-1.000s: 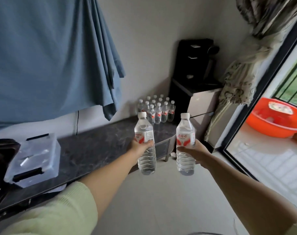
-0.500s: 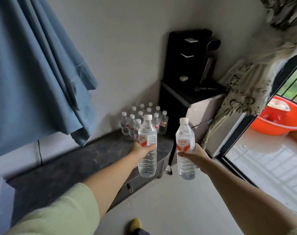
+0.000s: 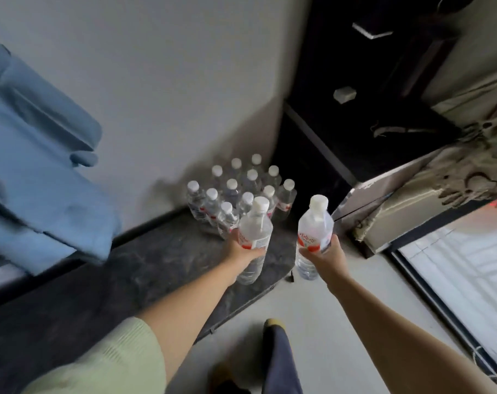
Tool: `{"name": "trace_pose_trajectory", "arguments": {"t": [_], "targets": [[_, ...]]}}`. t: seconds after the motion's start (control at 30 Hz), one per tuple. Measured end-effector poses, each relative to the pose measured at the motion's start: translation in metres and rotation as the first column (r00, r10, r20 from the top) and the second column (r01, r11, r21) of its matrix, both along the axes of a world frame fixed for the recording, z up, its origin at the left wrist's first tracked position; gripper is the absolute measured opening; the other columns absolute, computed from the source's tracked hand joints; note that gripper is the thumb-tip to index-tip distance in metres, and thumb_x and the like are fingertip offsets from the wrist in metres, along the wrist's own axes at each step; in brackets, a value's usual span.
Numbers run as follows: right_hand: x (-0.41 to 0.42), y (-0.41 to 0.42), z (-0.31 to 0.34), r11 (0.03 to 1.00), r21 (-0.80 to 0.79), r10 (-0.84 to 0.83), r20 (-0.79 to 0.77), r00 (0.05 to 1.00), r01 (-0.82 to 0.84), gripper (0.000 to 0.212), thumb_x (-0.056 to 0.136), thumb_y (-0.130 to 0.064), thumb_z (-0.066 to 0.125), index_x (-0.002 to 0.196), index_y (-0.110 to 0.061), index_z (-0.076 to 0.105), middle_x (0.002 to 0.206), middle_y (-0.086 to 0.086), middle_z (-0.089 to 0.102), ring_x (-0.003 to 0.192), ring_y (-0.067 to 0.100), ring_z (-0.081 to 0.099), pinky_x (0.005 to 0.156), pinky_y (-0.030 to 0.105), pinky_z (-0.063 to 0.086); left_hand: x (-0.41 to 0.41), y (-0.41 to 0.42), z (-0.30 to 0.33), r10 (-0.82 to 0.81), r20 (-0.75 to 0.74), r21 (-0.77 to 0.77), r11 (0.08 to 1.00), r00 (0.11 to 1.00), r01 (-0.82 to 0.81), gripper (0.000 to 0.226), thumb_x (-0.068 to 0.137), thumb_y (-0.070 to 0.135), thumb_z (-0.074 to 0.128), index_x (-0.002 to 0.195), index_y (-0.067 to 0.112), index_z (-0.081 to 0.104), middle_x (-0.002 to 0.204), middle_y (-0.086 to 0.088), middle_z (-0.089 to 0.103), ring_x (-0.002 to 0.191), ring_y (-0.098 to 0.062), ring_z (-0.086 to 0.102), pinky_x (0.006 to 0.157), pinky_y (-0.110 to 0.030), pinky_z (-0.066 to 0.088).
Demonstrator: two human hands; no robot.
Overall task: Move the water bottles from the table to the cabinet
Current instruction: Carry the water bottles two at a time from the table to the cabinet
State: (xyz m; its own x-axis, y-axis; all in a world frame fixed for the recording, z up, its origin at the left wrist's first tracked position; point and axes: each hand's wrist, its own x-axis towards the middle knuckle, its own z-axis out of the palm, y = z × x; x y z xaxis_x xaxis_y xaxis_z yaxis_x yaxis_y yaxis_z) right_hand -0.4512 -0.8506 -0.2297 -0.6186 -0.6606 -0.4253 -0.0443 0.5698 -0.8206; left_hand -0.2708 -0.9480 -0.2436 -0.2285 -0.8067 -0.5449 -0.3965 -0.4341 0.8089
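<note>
Sleeves of pale green ribbed knit fill the lower left of the frame, with bare forearms reaching up toward the centre. At centre, the left hand (image 3: pixel 243 253) has its fingers curled round the middle of a clear plastic water bottle (image 3: pixel 254 240), held upright above the dark marbled cabinet top (image 3: pixel 156 268). Just right of it, the right hand (image 3: pixel 325 255) wraps the waist of a second water bottle (image 3: pixel 312 237), held upright over the pale floor (image 3: pixel 312 322) past the cabinet's end. Both bottles have ribbed lower bodies, white screw caps and white labels with red marks; the writing is too blurred to read. Beyond them, in the far corner of the cabinet top against the grey wall, stands a tight cluster of bottles (image 3: pixel 238 191) with the same white caps. A blue cloth (image 3: pixel 42 172) hangs at left, a black appliance (image 3: pixel 369 89) stands upper right.
</note>
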Motion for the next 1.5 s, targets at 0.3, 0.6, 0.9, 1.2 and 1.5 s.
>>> {"name": "trace_pose_trajectory", "arguments": {"t": [0.3,0.6,0.9,1.2,1.5], "targets": [[-0.057,-0.095,-0.124,0.995,0.059,0.074,0.033,0.997,-0.076,0.059,0.072,-0.005,0.080,0.122,-0.015,0.050,0.110,0.004,0.065,0.103,0.022,0.063,0.088,0.038,0.053,-0.087,-0.053,-0.112,0.248,0.018,0.015,0.969,0.969,-0.248,0.061,0.054,0.026,0.089,0.107,0.026,0.057,0.101,0.003,0.065,0.098,-0.017,0.062,0.087,-0.028,0.047],[-0.071,-0.137,-0.195,0.996,0.042,0.074,-0.007,0.997,-0.074,0.064,0.074,-0.017,0.082,0.129,-0.015,0.048,0.120,0.002,0.064,0.109,0.018,0.060,0.094,0.035,0.048,-0.137,-0.059,-0.177,0.341,0.060,-0.272,0.910,0.938,-0.313,0.068,0.065,0.002,0.086,0.125,-0.002,0.054,0.106,0.001,0.062,0.097,-0.005,0.055,0.080,0.002,0.037],[-0.084,-0.139,-0.208,0.972,0.131,0.193,0.016,0.981,-0.194,0.083,0.062,-0.050,0.076,0.131,-0.018,0.045,0.119,0.005,0.065,0.110,0.025,0.063,0.094,0.049,0.052,-0.137,-0.063,-0.188,0.246,0.054,-0.372,0.904,0.968,-0.209,0.064,0.065,-0.004,0.084,0.121,-0.009,0.052,0.110,-0.006,0.060,0.102,-0.005,0.056,0.083,0.005,0.035],[-0.074,-0.108,-0.184,0.962,0.206,0.175,0.052,0.983,-0.182,0.088,0.077,-0.010,0.080,0.147,-0.007,0.026,0.143,0.014,0.047,0.129,0.026,0.048,0.105,0.036,0.041,-0.106,-0.060,-0.166,0.093,0.057,-0.001,0.996,0.994,-0.093,0.087,0.080,0.001,0.072,0.150,0.017,0.024,0.151,-0.007,0.039,0.139,-0.020,0.039,0.111,-0.035,0.037],[-0.042,-0.073,-0.090,0.921,0.322,0.232,-0.003,0.973,-0.219,0.040,0.093,-0.010,0.063,0.130,-0.006,0.049,0.107,0.004,0.050,0.096,0.027,0.057,0.055,0.017,0.039,-0.066,-0.053,-0.075,-0.138,0.129,-0.009,0.990,0.982,0.141,0.058,0.089,0.021,0.066,0.140,0.015,0.038,0.133,-0.010,0.057,0.125,-0.025,0.054,0.106,-0.039,0.042]]}}
